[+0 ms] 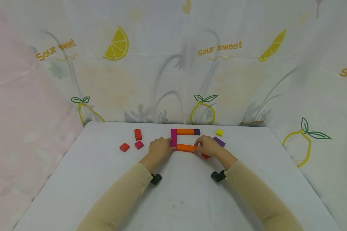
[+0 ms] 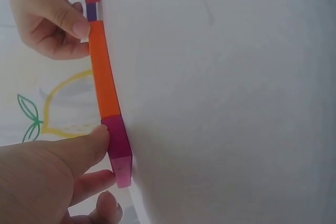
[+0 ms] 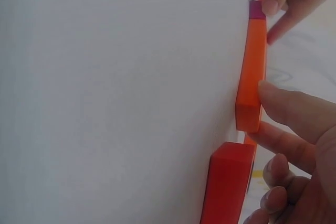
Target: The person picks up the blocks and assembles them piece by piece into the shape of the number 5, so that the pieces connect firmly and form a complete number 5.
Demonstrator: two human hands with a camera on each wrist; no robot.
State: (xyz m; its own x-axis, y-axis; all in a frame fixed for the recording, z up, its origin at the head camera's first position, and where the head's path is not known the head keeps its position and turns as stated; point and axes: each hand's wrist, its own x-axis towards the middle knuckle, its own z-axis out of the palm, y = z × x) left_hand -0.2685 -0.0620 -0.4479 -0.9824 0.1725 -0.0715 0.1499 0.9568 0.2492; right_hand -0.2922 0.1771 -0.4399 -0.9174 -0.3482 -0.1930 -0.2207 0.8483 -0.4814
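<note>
A long magenta block (image 1: 173, 141) stands on the left of a block outline. My left hand (image 1: 160, 150) holds it, with thumb and index finger against its side. From its near end a long orange block (image 1: 186, 148) runs right, touching it. My right hand (image 1: 209, 146) pinches the right end of this orange block between thumb and index finger. Another orange block (image 1: 185, 132) runs from the magenta block's far end to a small purple block (image 1: 197, 132). In the right wrist view a red block (image 3: 227, 182) lies beside my right fingers.
To the left lie a red block (image 1: 137, 134), a smaller red block (image 1: 124, 147) and a pinkish-red block (image 1: 138, 145). A yellow block (image 1: 219, 132) and a longer purple block (image 1: 219, 141) lie on the right. Behind the white table (image 1: 179, 199) hangs a lemon-print cloth (image 1: 162, 73).
</note>
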